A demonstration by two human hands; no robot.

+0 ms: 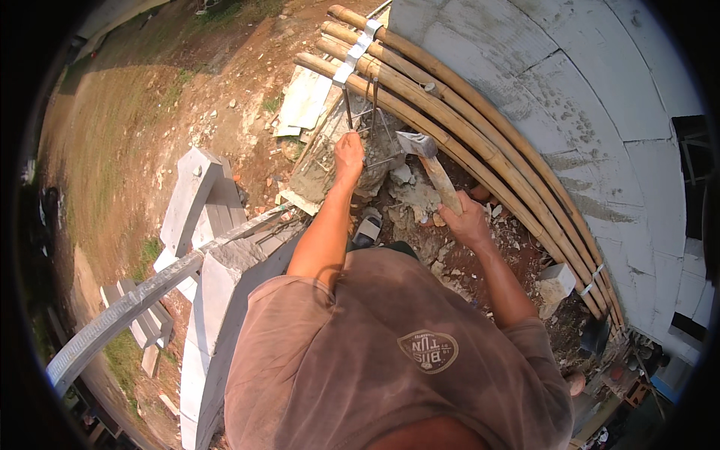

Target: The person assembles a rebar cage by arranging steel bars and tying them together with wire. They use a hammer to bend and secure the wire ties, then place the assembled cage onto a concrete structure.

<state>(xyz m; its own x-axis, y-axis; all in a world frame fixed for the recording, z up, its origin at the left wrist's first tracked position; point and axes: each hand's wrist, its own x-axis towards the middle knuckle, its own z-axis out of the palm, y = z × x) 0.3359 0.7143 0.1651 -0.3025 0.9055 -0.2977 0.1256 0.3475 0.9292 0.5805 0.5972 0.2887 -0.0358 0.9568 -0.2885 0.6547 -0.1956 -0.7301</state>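
Observation:
My right hand (469,221) is wrapped round the pale wooden handle of a hammer (441,180). Its blocky grey steel head points away from me, to the right of the bars. My left hand (349,156) is closed round the lower part of a thin dark steel bar (347,109), which rises past the fingers. A second upright steel bar (375,101) stands just to its right. Below both lies a rough concrete lump (319,169) with thinner bent steel sticking out. Between hammer head and left hand there is a gap.
Long bamboo poles (480,142), tied with silver straps, curve along a grey block wall (540,82) at the right. A metal pipe (135,304) runs out to the left past pale blocks (191,199). Rubble covers the ground by my shoe (367,229).

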